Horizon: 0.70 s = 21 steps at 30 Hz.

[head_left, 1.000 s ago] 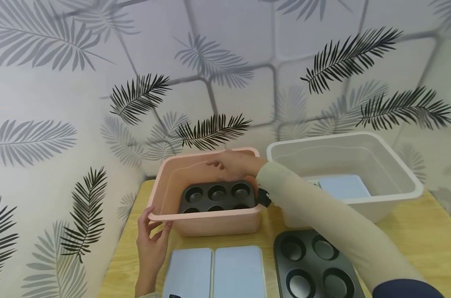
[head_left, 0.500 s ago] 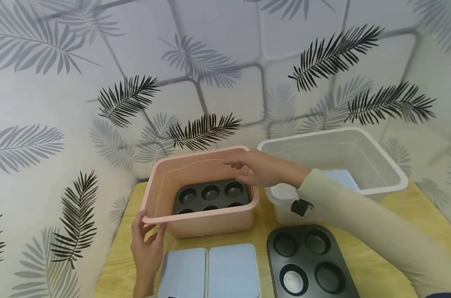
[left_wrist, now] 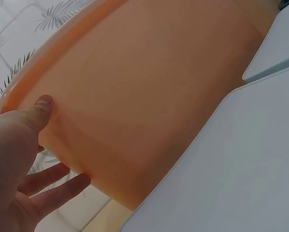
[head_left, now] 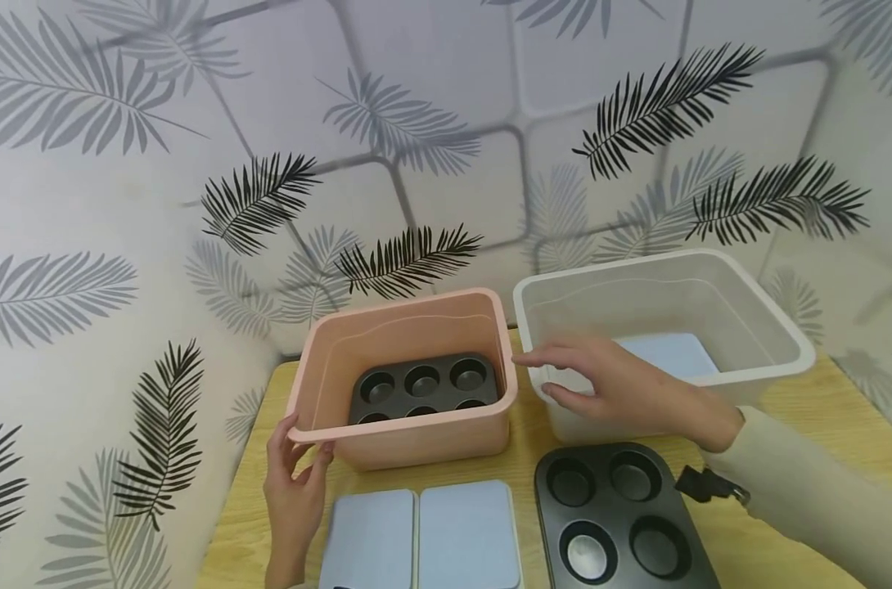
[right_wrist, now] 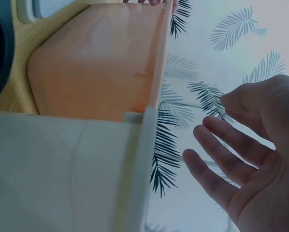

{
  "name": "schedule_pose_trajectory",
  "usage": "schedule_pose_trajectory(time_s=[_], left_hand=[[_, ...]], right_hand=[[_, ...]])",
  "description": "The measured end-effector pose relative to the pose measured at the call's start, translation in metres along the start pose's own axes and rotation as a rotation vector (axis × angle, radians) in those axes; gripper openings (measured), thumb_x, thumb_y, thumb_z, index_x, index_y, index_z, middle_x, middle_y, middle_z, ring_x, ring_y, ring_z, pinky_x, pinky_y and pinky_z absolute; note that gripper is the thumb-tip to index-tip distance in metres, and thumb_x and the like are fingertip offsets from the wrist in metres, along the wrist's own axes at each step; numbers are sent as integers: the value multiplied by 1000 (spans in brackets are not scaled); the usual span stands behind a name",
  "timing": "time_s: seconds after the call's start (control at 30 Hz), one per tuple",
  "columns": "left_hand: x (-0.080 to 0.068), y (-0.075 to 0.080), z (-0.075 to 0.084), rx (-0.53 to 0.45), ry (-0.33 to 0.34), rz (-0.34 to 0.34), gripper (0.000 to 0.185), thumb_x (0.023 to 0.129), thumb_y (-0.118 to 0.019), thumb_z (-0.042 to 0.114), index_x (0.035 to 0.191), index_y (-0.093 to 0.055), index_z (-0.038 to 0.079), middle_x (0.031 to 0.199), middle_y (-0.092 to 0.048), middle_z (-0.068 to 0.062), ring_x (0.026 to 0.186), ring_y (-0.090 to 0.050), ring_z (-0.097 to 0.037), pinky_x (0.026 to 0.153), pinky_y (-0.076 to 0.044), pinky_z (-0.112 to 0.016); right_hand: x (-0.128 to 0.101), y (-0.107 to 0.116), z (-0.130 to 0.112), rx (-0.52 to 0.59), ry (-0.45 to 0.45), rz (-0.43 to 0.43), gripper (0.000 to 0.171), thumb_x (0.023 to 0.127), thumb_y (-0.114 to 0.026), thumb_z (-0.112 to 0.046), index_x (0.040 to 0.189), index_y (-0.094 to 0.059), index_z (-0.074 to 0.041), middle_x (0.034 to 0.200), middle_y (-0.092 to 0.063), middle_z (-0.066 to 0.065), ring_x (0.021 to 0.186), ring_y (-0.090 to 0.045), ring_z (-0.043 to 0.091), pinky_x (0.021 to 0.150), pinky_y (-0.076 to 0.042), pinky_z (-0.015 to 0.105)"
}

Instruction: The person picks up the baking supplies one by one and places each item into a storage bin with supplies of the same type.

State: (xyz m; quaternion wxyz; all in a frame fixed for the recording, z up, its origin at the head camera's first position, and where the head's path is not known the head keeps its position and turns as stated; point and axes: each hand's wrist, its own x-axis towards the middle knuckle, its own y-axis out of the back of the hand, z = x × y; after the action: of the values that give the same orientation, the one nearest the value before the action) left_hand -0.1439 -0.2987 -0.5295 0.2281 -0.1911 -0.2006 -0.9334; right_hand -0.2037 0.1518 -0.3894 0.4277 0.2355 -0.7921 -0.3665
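Two bins side by side, my hands at the pink one.

The white bin (head_left: pixel 777 343) holds a blue lid (head_left: pixel 670 353); the pink bin (head_left: pixel 416 438) holds a six-cup muffin tin (head_left: pixel 424 386), long axis left-right. My left hand (head_left: pixel 293 483) pinches its near-left corner; my right hand (head_left: pixel 623 388) hovers, fingers relaxed.

right hand (right_wrist: pixel 260 159) open beside white bin (right_wrist: pixel 62 174).

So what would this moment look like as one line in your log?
left hand: holds pink bin corner | right hand: open, over white bin front rim | six-cup muffin tin: in pink bin
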Motion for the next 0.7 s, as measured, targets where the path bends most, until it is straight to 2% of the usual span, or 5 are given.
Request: schedule_pose_trajectory(time_s=[0.13, 0.37, 0.57, 0.63, 0.7], left_hand=[[0, 4, -3, -27, 6, -29, 72, 98, -76, -5, 161, -48, 14, 152, -63, -22, 112, -69, 5, 77, -64, -17], [4, 6, -6, -5, 11, -26, 72, 99, -77, -3, 162, -48, 16, 153, -63, -20, 113, -69, 5, 77, -64, -16], [5, 5, -3, 13, 31, -36, 73, 100, -76, 0, 163, -47, 22, 156, -61, -16, 115, -68, 5, 79, -63, -15], [3, 4, -2, 10, 37, -30, 72, 101, -76, 0, 163, -47, 21, 155, -62, -17, 114, -67, 6, 79, -62, -14], [1, 2, -2, -6, 44, -27, 71, 100, -76, 0, 163, -47, 20, 154, -63, -18, 114, -68, 5, 79, -62, -14]], right_hand=[[-28, -4, -9, -25, 45, 74, 57, 89, -81, 5, 141, -71, -15, 126, -77, 0, 109, -74, 15, 89, -63, 33], [-65, -8, -19, 29, 11, 137, 71, 81, -84, 11, 143, -71, -19, 132, -75, -8, 117, -72, 7, 101, -53, 12], [-88, -16, -20, 76, -39, 182, 66, 80, -83, 13, 139, -75, -15, 133, -78, 1, 129, -69, 6, 115, -46, 11], [-96, -19, -18, 94, -46, 195, 65, 79, -84, 14, 137, -75, -15, 131, -79, 0, 128, -69, 5, 114, -46, 11], [-103, -22, -15, 111, -32, 219, 67, 76, -84, 16, 136, -76, -13, 124, -80, -3, 118, -72, 4, 107, -50, 10]])
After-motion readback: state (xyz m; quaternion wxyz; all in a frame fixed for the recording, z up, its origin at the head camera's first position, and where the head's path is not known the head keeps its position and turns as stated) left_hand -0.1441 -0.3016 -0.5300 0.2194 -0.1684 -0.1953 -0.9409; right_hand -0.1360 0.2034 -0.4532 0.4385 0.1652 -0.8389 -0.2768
